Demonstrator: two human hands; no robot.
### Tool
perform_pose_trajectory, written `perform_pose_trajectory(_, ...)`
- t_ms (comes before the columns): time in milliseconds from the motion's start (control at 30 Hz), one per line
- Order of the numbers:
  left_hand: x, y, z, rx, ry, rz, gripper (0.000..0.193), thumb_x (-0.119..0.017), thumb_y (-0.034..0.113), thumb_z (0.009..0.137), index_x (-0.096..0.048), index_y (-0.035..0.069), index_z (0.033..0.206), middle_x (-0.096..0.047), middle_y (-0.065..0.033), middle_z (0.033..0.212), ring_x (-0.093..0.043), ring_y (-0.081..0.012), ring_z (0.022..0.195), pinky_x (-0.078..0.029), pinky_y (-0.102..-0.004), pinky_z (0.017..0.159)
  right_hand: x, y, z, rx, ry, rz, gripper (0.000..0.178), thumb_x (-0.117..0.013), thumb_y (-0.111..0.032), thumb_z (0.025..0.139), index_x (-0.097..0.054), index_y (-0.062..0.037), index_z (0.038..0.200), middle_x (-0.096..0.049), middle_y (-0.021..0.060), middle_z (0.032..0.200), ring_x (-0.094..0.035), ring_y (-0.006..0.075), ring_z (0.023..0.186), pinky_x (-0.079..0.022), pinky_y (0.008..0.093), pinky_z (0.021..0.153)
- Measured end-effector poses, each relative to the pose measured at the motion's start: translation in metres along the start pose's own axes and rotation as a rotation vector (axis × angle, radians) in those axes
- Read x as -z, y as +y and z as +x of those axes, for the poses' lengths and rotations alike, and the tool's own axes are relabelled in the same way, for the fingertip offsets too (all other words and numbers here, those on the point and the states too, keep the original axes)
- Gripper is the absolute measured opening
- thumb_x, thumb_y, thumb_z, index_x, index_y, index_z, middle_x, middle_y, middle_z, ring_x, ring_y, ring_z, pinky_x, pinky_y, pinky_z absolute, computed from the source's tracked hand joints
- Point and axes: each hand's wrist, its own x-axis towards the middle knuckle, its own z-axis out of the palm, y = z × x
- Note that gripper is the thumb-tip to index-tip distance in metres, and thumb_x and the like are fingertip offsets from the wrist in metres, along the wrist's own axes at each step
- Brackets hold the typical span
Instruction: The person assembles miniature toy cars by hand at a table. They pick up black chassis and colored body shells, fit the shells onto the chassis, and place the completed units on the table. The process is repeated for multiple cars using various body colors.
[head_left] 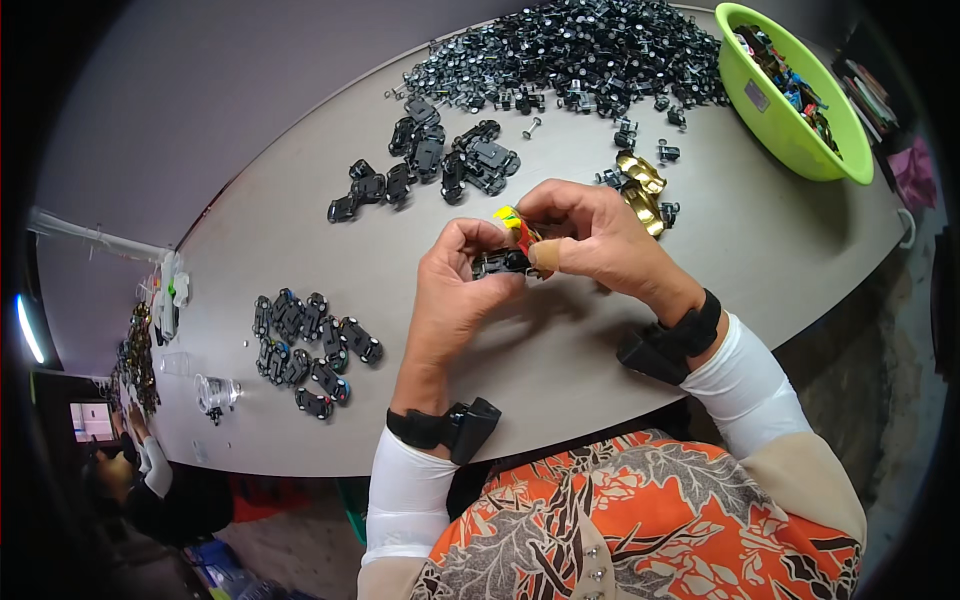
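Both of my hands meet over the middle of the table. Between the thumb and fingers of my left hand (pixel 447 278) is a black toy car chassis (pixel 498 263). My right hand (pixel 615 235), with a tan wrap on its thumb, grips a yellow and red toy car body (pixel 513 221) right against the chassis. Fingers hide much of both parts, so I cannot tell whether they are joined. Just beyond my right hand lie gold car bodies (pixel 642 172) beside some black wheel parts (pixel 669 152).
A large heap of wheel-and-axle parts (pixel 580 55) covers the far edge. Black chassis (pixel 425 155) lie in clusters before it. Several toy cars (pixel 300 345) lie wheels up at left, near a clear container (pixel 215 393). A green basin (pixel 765 125) holds colourful bodies. Another person (pixel 150 480) works far left.
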Motion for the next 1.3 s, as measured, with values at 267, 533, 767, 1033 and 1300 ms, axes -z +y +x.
perform_pose_trajectory(267,-0.006,0.008,-0.001,0.089,0.078,-0.454,0.042,-0.065,-0.008,0.07,-0.05,-0.003,0.109,-0.057,-0.0087,0.1,-0.06,-0.0185,0.09,-0.054,-0.0293,0.077,0.0,-0.005,-0.001,-0.028,0.013,0.221,0.028,-0.063,-0.006,0.077,-0.058,0.0015,0.104,-0.063,0.007,0.088,-0.056,0.0072,0.066,-0.04,0.0178,0.049)
perform_pose_trajectory(533,-0.007,-0.003,-0.003,0.14,0.043,-0.638,0.049,-0.067,0.003,0.075,-0.048,0.003,0.12,-0.06,-0.0117,0.103,-0.062,-0.0225,0.092,-0.056,-0.034,0.076,-0.001,-0.005,-0.001,0.05,0.036,0.301,0.028,-0.062,-0.005,0.078,-0.057,0.0018,0.105,-0.063,0.0076,0.089,-0.056,0.0073,0.066,-0.04,0.0179,0.049)
perform_pose_trajectory(767,-0.004,0.001,-0.003,0.107,0.066,-0.6,0.051,-0.069,0.007,0.075,-0.048,0.006,0.121,-0.06,-0.0147,0.102,-0.062,-0.0248,0.094,-0.057,-0.037,0.075,-0.001,-0.011,-0.004,0.158,0.16,0.103,0.033,-0.059,-0.001,0.079,-0.05,0.0008,0.11,-0.061,0.0104,0.098,-0.059,0.011,0.083,-0.05,0.0223,0.066)
perform_pose_trajectory(1033,-0.005,0.003,-0.003,0.098,0.078,-0.588,0.051,-0.066,0.003,0.076,-0.046,0.005,0.123,-0.06,-0.014,0.104,-0.062,-0.0228,0.093,-0.058,-0.0369,0.076,-0.011,-0.001,-0.005,0.214,0.191,-0.113,0.03,-0.063,-0.004,0.076,-0.053,-0.0019,0.104,-0.059,0.0046,0.088,-0.055,0.0053,0.074,-0.047,0.019,0.063)
perform_pose_trajectory(1300,-0.007,0.005,-0.004,0.083,0.093,-0.514,0.048,-0.063,-0.002,0.078,-0.048,0.003,0.122,-0.059,-0.0129,0.105,-0.062,-0.021,0.091,-0.057,-0.0354,0.075,-0.016,0.001,-0.008,0.257,0.244,-0.371,0.031,-0.06,-0.002,0.076,-0.051,-0.001,0.106,-0.059,0.0069,0.087,-0.051,0.0049,0.061,-0.044,0.0202,0.054)
